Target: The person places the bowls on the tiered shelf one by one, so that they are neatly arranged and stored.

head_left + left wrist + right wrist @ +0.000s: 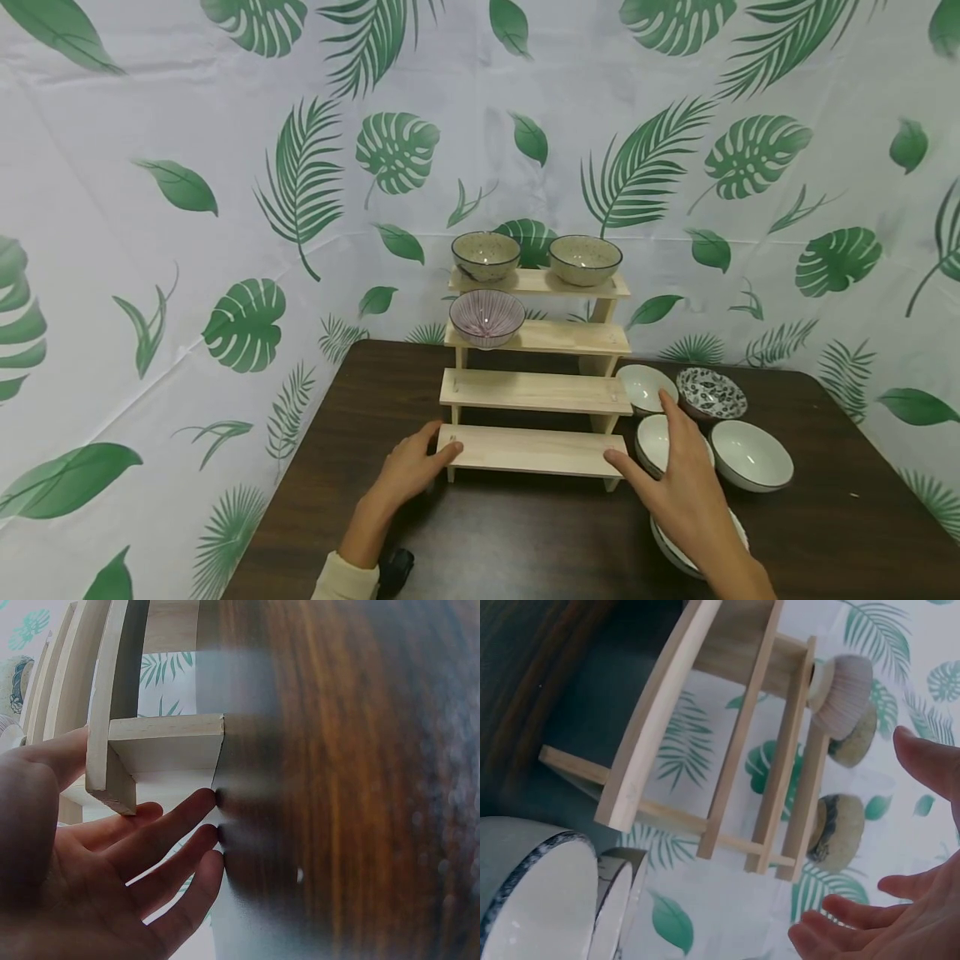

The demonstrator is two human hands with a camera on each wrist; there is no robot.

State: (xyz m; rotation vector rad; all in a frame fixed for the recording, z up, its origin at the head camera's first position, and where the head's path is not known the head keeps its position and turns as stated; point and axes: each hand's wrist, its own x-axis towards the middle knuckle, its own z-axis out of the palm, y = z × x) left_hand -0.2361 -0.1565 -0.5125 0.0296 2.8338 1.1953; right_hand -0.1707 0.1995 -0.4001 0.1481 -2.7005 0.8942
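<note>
A tiered wooden display stand (536, 452) rises in four steps. My left hand (405, 473) holds the left end of its lowest step, thumb on top; in the left wrist view its other fingers (161, 832) reach down beside the stand's leg. My right hand (690, 492) is spread with fingers extended, its thumb near the step's right end; the right wrist view shows nothing in it. Two speckled beige bowls (486, 256) (586, 260) sit on the top step. A purple striped bowl (487, 317) occupies the left of the step below.
Right of the stand, several bowls stand on the dark table (817, 533): white ones (752, 455) (647, 388) and a black-and-white patterned one (711, 393). My right hand partly covers the nearest bowl (671, 550). A leaf-printed cloth (495, 142) hangs behind.
</note>
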